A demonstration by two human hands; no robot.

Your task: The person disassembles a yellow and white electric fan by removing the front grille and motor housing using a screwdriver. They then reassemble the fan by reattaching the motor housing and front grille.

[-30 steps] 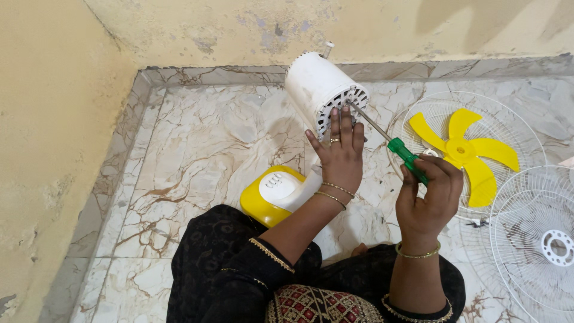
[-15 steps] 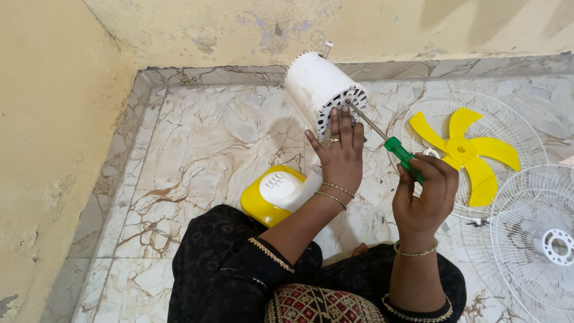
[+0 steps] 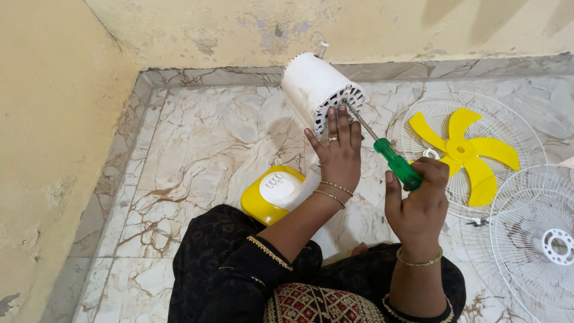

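Fan motor housing [image 3: 315, 87], white and cylindrical, is standing tilted above the marble floor [image 3: 197, 149] near the corner of the yellowish wall [image 3: 54, 119], its vented face turned toward the person. From the head view, the left hand [image 3: 336, 157] is pressing flat against that vented face, fingers straight and held close together, thumb spread out to the side. The right hand [image 3: 418, 200] is wrapping tightly around the green handle of a screwdriver [image 3: 382, 149], whose metal shaft is reaching up to the rim of the housing. A yellow and white fan base [image 3: 275, 192] is lying on the floor just beside the left forearm. Off to the right, a yellow fan blade [image 3: 463, 152] is resting on a white wire grille [image 3: 412, 119], and a second grille [image 3: 538, 239] is lying near it at the frame's edge.
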